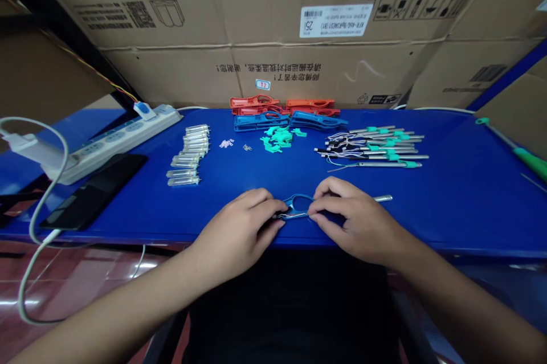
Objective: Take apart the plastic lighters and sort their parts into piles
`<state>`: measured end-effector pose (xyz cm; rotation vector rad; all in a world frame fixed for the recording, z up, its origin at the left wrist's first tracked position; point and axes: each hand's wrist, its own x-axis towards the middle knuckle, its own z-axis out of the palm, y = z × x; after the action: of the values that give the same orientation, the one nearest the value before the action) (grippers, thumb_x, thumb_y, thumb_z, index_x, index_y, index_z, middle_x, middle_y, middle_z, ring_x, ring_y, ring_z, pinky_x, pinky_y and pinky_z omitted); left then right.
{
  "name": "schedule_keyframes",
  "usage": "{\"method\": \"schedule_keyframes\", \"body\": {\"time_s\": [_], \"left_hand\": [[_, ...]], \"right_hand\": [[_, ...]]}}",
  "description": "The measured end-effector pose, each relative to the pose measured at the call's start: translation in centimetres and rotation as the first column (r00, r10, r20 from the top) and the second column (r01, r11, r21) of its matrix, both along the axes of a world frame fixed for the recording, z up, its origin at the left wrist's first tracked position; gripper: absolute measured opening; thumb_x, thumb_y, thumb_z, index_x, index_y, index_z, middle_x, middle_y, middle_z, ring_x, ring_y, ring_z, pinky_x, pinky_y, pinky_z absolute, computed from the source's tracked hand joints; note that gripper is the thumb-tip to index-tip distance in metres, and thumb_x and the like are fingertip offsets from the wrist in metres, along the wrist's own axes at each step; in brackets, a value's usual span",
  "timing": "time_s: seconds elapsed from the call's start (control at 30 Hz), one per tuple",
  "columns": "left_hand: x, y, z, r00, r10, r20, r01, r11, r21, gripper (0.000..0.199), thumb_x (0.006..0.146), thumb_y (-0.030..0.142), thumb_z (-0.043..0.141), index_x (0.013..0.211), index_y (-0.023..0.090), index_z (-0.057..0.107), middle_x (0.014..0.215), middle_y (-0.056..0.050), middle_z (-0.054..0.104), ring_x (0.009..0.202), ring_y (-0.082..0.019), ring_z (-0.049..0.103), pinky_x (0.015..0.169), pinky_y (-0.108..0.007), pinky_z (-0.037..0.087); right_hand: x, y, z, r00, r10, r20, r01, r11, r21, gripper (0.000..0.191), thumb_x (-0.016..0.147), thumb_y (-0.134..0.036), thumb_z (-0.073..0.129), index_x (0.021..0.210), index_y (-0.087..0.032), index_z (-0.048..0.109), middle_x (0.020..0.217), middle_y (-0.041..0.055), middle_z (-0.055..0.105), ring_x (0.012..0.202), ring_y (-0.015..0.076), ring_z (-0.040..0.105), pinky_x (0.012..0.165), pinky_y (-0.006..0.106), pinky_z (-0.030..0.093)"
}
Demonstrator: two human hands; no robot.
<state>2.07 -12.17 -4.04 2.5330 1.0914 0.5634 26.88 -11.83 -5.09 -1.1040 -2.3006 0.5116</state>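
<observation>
A blue plastic handle piece (300, 202) with a ring opening is held between both hands near the table's front edge. Thin wires run along its lower side. My left hand (248, 224) pinches its left end, fingers closed. On the right end, the fingers of my right hand (352, 219) are closed too. A metal rod (383, 198) sticks out beyond my right hand; whether it joins the blue piece is hidden. Behind lie green clips (278, 139), blue shells (260, 120), orange shells (256, 102) and metal rods with wires and green parts (384, 147).
Clear tubes (188, 160) are stacked at the left, near small pink pieces (226, 143) and tiny pins (247, 147). A phone (94, 193) and power strip (115, 139) lie further left. A green-handled tool (530, 162) is far right. Cardboard (171, 73) stands behind the blue table (145, 210).
</observation>
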Motion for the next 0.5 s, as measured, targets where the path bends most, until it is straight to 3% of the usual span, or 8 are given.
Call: {"method": "schedule_keyframes", "body": {"time_s": [0.1, 0.3, 0.5], "left_hand": [[0.1, 0.1, 0.2, 1.000, 0.003, 0.015, -0.003, 1.000, -0.020, 0.018, 0.095, 0.019, 0.058, 0.112, 0.019, 0.066, 0.104, -0.005, 0.067, 0.097, -0.019, 0.062, 0.089, -0.036, 0.052], [0.0, 0.9, 1.0, 1.000, 0.020, 0.009, -0.019, 0.994, -0.105, 0.030, 0.091, 0.017, 0.063, 0.121, 0.021, 0.064, 0.092, -0.002, 0.066, 0.085, -0.016, 0.064, 0.078, -0.029, 0.053], [0.4, 2.3, 1.6, 0.998, -0.030, -0.046, 0.031, 0.999, 0.012, 0.017, 0.093, 0.017, 0.061, 0.107, 0.016, 0.070, 0.092, -0.005, 0.071, 0.085, -0.018, 0.067, 0.079, -0.031, 0.054]], "right_hand": [[0.0, 0.0, 0.0, 1.000, 0.000, 0.003, 0.000, 1.000, 0.002, 0.016, 0.092, -0.016, 0.057, 0.094, -0.024, 0.071, 0.100, 0.0051, 0.060, 0.093, 0.0182, 0.058, 0.084, 0.037, 0.049], [0.0, 0.0, -0.1, 1.000, 0.008, 0.000, -0.008, 1.000, 0.006, 0.016, 0.092, -0.016, 0.057, 0.094, -0.023, 0.072, 0.100, 0.0054, 0.060, 0.092, 0.0181, 0.058, 0.083, 0.037, 0.049], [-0.1, 0.1, 0.0, 1.000, 0.007, -0.004, -0.007, 1.000, 0.007, 0.016, 0.092, -0.015, 0.058, 0.093, -0.022, 0.072, 0.099, 0.0056, 0.060, 0.092, 0.0178, 0.058, 0.084, 0.036, 0.049]]}}
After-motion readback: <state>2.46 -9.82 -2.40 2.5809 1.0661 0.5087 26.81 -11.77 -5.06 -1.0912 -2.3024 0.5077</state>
